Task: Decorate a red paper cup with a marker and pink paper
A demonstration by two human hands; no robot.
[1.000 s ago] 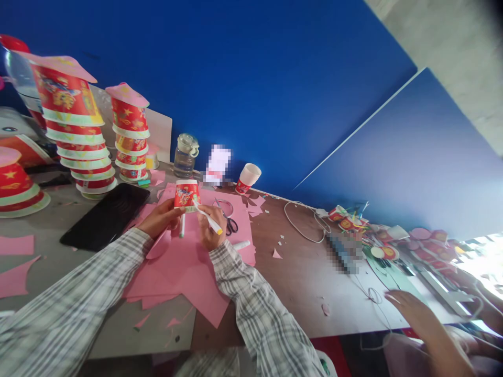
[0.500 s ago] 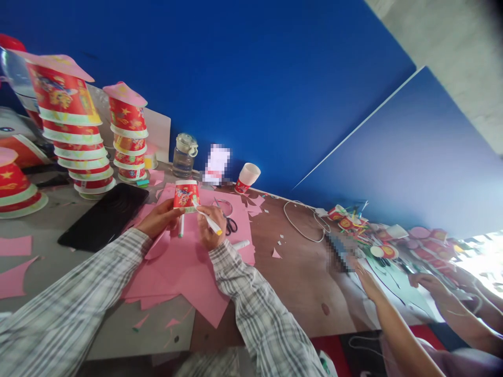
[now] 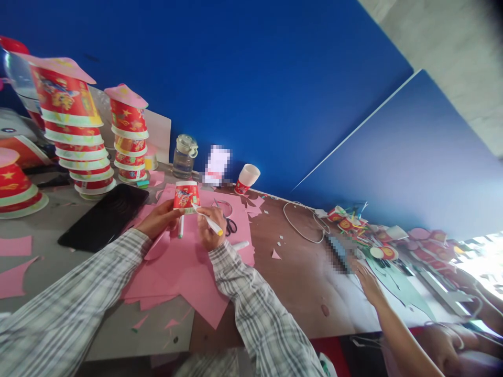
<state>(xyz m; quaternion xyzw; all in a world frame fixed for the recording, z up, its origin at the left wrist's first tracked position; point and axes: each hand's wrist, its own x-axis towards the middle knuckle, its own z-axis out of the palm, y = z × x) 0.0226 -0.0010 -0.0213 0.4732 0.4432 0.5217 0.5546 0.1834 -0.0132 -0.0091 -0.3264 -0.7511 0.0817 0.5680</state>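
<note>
My left hand (image 3: 160,219) grips a red paper cup (image 3: 186,196) that is turned upside down, its printed side towards me. In my right hand (image 3: 210,230) is a white marker (image 3: 209,220) with a yellow end, its tip close to the cup's lower rim. Whether the tip touches the rim I cannot tell. Both hands are above stacked pink paper sheets (image 3: 176,277). A second marker (image 3: 181,227) shows just under the cup, and another white marker (image 3: 240,244) lies right of my right wrist. Dark-handled scissors (image 3: 231,226) lie beside my right hand.
Towers of red cups with pink paper tops (image 3: 74,131) (image 3: 128,131) stand at left, near a black tablet (image 3: 104,217). Behind are a glass jar (image 3: 184,156) and a tilted cup (image 3: 247,179). A cable (image 3: 306,238) and another person's hand (image 3: 367,280) are at right.
My hands, the cup and the marker stay almost in place. At the far right, another person's second hand has drawn back from the green mat towards the table edge.
</note>
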